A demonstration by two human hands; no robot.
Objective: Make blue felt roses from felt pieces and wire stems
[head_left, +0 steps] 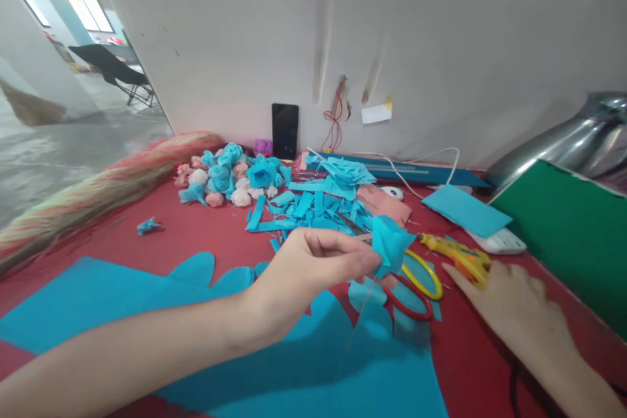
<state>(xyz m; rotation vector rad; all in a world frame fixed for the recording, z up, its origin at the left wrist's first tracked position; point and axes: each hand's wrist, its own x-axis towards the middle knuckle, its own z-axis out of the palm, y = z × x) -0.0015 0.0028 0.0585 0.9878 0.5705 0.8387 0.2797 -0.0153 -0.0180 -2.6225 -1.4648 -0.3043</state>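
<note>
1. White panel (245, 32): upright, far beyond the grip.
2. Table (196, 235): red top, beneath both hands.
3. Blue paper (343, 372): flat, scalloped along its far edge; below the grip and nearer the wearer, crossed by the left forearm.
4. Green board (573, 235): well to the right of the grip, past the right hand.
5. Heap of blue paper scraps (313, 209): just beyond the grip.
6. Cluster of paper flowers (220, 176): blue, pink and white; farther out, left of the grip.
7. Left hand (313, 274): thumb and fingertips pinched together on a blue flower, raised over the table.
8. Right hand (514, 304): at the handle of the glue gun; cannot tell whether the fingers are closed around it.
9. Scissors (435, 281): one red loop, one yellow; partly behind the held flower.
10. Glue gun (453, 253): yellow, right of the grip, nozzle pointing towards it.
11. Phone (285, 130): dark, propped against the panel, beyond the grip.
12. Blue flower (389, 241): in the grip, held near its base.
</note>
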